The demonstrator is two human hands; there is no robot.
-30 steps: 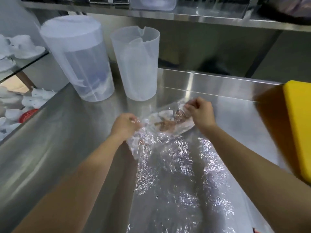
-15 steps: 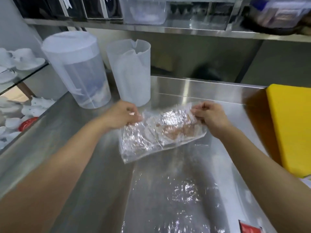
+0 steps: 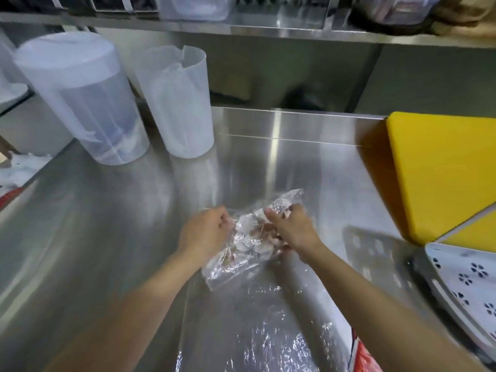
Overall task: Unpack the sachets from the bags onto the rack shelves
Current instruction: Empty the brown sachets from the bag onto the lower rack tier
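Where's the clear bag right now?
The clear bag is centre of the head view, over the steel counter, held between left hand and right hand.

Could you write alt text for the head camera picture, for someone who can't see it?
A person's left hand and right hand grip a crinkled clear bag of sachets over a steel counter. A lidded jug and an open jug stand back left; a yellow board lies right.

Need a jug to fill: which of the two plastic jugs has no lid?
The right jug, its spouted rim open; the left jug wears a white lid.
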